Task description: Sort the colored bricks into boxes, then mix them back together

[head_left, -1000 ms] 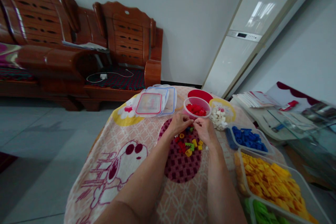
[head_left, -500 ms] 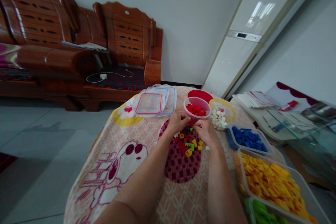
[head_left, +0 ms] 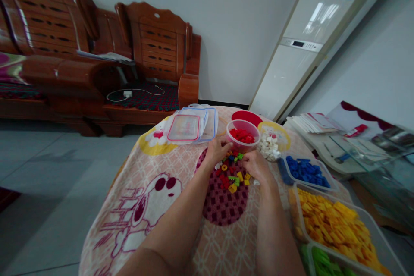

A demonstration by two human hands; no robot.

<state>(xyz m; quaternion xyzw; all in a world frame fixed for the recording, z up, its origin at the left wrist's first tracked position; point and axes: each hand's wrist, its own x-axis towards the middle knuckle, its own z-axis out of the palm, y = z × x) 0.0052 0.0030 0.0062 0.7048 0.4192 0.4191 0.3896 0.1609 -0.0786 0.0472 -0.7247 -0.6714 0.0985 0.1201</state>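
Observation:
My left hand (head_left: 219, 151) is closed at the near left side of a clear round tub (head_left: 243, 141) of red pieces (head_left: 241, 134). Whatever its fingers hold is too small to make out. Just right of a small heap of mixed plastic building pieces, my right hand (head_left: 257, 165) is closed, its fingertips curled and partly hidden. Between the hands lie a green piece (head_left: 239, 155), a yellow ring-like piece (head_left: 224, 167) and several red ones. Nearer to me are yellow pieces (head_left: 232, 188) and a light green piece (head_left: 233, 179) on the dark checked patch of the cloth.
White pieces (head_left: 269, 146) lie in a pile right of the tub. Boxes of blue pieces (head_left: 304, 171), yellow pieces (head_left: 336, 226) and green pieces (head_left: 325, 264) line the right side. Clear lids (head_left: 184, 127) and a red lid (head_left: 246, 117) rest at the table's far edge.
My right hand has drawn slightly right and down, uncovering the green piece by its fingertips. My left hand has barely shifted.

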